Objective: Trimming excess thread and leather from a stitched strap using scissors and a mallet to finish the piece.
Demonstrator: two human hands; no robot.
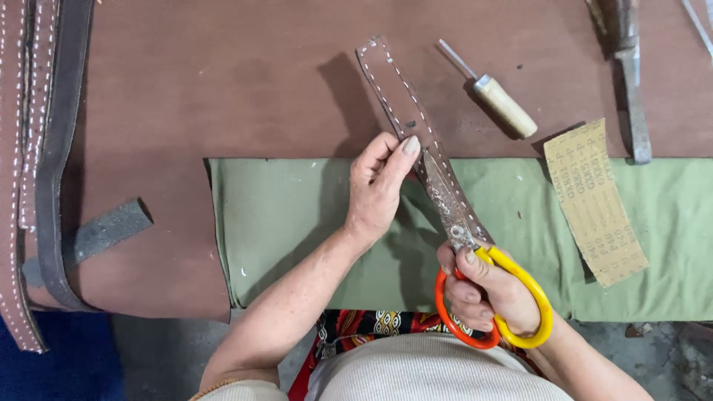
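Pinching the stitched leather strip (401, 96) between thumb and fingertips, the left hand (379, 186) is holding it by its near end, so that the strip is angling up and away over the brown work surface (223, 82). Its far end is lying toward the top of the view, with white stitching running along both long edges. The right hand (486, 286) is gripping a pair of scissors (464, 245) with orange and yellow handle loops, fingers threaded through the loops and closed around them. The worn metal blades are pointing up toward the left thumb and lying along the strip's near end; whether they are parted or shut is too hard to tell.

Both hands are working above a green cloth (297, 223) spread across the near part of the surface. A piece of tan sandpaper (594, 200) is lying on the cloth to the right, well apart from the hands. A wooden-handled awl (494, 93) is resting on the brown surface just beyond the strip. A grey metal tool (631, 82) is lying at the upper right. More stitched leather straps (30, 148) are hanging along the left edge, and a dark grey block (104, 232) is lying near them.
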